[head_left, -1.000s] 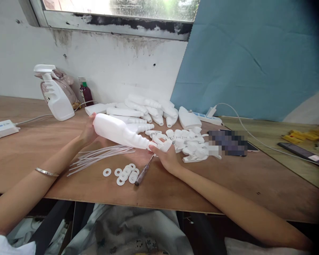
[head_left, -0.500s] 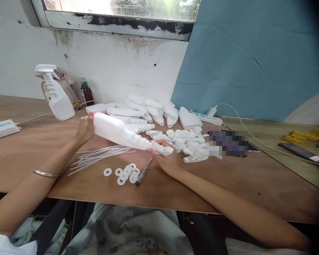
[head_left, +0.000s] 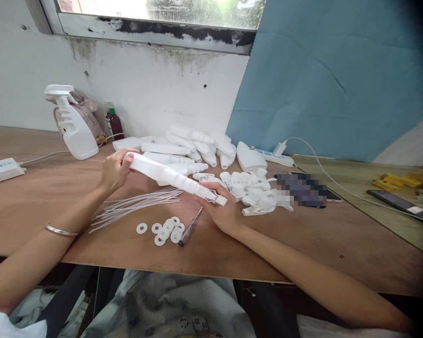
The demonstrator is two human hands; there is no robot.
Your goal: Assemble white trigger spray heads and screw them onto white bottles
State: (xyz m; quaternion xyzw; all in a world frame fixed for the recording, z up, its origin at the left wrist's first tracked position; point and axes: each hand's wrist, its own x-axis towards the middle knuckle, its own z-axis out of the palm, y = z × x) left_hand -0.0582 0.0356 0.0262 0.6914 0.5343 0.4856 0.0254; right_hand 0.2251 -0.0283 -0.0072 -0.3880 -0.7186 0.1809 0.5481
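A white plastic spray bottle (head_left: 162, 173) lies sideways in the air above the wooden table (head_left: 338, 239). My left hand (head_left: 114, 171) grips its base. My right hand (head_left: 220, 209) is closed around the white trigger head (head_left: 213, 196) at the bottle's neck. Below the bottle lie thin clear dip tubes (head_left: 134, 204), several white washers (head_left: 165, 228) and a screwdriver (head_left: 190, 228). A heap of loose white trigger heads (head_left: 254, 190) sits just right of my right hand.
Empty white bottles (head_left: 193, 145) are piled at the back. An assembled spray bottle (head_left: 74, 124) stands back left beside a dark small bottle (head_left: 113, 123). Power strips (head_left: 2, 169) lie left and behind. A phone (head_left: 303, 188) and cable lie right.
The bottle has turned about its long axis between my hands, now showing its narrow side. My right hand has closed more over the trigger head at the neck.
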